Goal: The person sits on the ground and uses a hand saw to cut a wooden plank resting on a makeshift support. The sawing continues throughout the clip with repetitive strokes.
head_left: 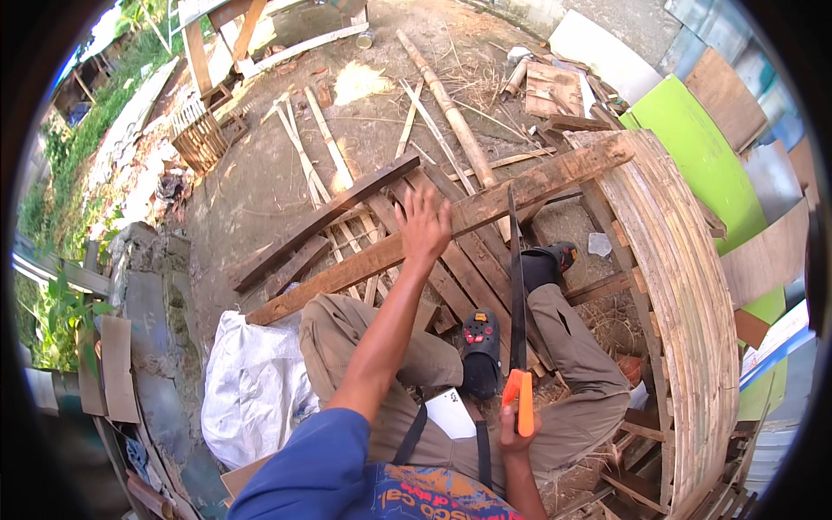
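A long wooden beam (546,180) slants across in front of me, from the lower left up to the right, where its far end lies at the bamboo slats. My left hand (424,224) rests on the beam with its fingers stretched out and apart. My right hand (515,438) is closed round the orange handle of a handsaw (518,303). The saw blade points away from me, and its far part meets the beam's near edge, right of my left hand. Whether the teeth are in the wood I cannot tell. My shoes show below the beam.
A curved bamboo-slat platform (685,286) stands on my right, with a lime-green panel (711,156) behind it. Several dark planks (329,221) and a bamboo pole (446,113) lie ahead. A white sack (251,381) and a concrete block wall (156,312) are on the left.
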Demonstrator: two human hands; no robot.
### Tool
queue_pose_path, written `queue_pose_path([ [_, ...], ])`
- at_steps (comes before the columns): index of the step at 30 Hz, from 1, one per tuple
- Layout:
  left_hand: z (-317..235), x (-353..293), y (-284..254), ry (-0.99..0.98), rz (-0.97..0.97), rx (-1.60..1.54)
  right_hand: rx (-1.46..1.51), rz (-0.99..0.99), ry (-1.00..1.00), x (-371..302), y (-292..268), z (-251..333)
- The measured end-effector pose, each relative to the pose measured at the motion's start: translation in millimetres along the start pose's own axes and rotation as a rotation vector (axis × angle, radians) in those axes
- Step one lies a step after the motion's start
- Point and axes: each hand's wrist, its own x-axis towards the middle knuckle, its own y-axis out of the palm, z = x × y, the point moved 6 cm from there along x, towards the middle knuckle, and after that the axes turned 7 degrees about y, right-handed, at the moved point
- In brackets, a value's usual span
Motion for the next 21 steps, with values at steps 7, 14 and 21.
queue_pose_path([
  [7,3,4,28,-0.055,0.128,-0.033,-0.004,-0.043,-0.022,35,-6,-11],
  [14,-6,-6,1,0.176,0.005,-0.088,0.081,-0.024,-0.117,66,8,17],
  [21,34,-15,16,-0.202,0.338,-0.093,-0.024,0.115,-0.166,95,37,46],
])
